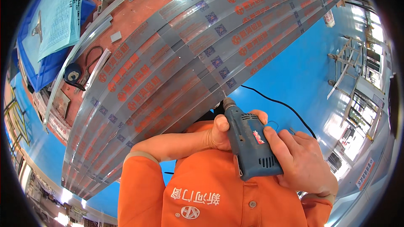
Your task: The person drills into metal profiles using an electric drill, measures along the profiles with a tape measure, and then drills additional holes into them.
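A dark blue-green power drill is held close in front of my orange shirt. Its chuck points away from me, toward the near edge of a row of long grey metal profiles. My right hand wraps the drill's rear and right side. From the left, my left hand steadies the body near the front, its thumb against the side and most of its fingers hidden beneath. The bit's tip meets or nearly meets the nearest profile's edge; I cannot tell which.
Printed protective film covers the profiles, which lie side by side across a red-topped bench. A blue bin with a clipboard and papers stands far left. Near it lies a tape roll. A black cable hangs over the blue floor.
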`<control>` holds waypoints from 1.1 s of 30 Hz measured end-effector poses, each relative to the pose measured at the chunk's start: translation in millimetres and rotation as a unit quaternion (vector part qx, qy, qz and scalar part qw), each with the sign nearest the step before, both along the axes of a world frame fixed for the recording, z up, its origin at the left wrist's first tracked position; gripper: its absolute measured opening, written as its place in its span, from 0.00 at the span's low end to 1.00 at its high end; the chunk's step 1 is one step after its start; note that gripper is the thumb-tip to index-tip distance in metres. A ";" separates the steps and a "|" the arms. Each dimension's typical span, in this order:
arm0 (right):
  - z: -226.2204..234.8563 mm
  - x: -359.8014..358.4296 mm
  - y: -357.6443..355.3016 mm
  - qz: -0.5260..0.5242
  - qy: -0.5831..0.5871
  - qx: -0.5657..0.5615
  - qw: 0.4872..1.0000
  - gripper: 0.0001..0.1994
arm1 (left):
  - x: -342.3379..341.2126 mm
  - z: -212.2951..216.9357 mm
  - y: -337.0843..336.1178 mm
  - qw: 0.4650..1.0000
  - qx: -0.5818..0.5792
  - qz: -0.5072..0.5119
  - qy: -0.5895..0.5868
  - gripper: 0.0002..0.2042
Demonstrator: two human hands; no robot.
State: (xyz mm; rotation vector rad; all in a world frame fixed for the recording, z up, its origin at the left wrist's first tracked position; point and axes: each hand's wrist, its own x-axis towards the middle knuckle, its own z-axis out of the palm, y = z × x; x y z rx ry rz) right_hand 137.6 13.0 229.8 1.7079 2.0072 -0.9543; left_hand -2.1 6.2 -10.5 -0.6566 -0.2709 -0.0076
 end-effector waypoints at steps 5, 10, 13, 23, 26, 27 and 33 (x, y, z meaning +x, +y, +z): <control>0.2 7.5 -5.8 -0.026 0.013 -0.013 0.999 0.33 | 2.1 0.3 -1.0 1.000 0.023 0.001 0.021 0.40; -2.6 14.2 -18.8 -0.062 0.035 0.004 0.997 0.37 | 4.8 2.9 -2.9 0.999 0.042 0.009 0.034 0.40; -3.6 16.4 -27.3 -0.086 0.043 0.034 0.995 0.39 | 5.4 7.9 -0.5 0.998 0.055 0.015 0.041 0.39; 12.3 20.4 -29.1 -0.191 0.103 0.094 0.972 0.40 | 10.9 50.7 43.9 0.967 0.230 0.019 0.105 0.40; 2.2 21.8 -16.9 -0.236 0.109 0.133 0.956 0.42 | 12.8 55.8 82.8 0.946 0.294 0.048 0.126 0.41; 1.0 22.8 -10.6 -0.251 0.111 0.146 0.951 0.42 | 12.4 57.4 94.5 0.938 0.315 0.058 0.132 0.42; -14.9 31.5 60.1 -0.200 0.178 0.142 0.953 0.40 | -0.8 56.9 150.1 0.922 0.335 0.101 0.165 0.42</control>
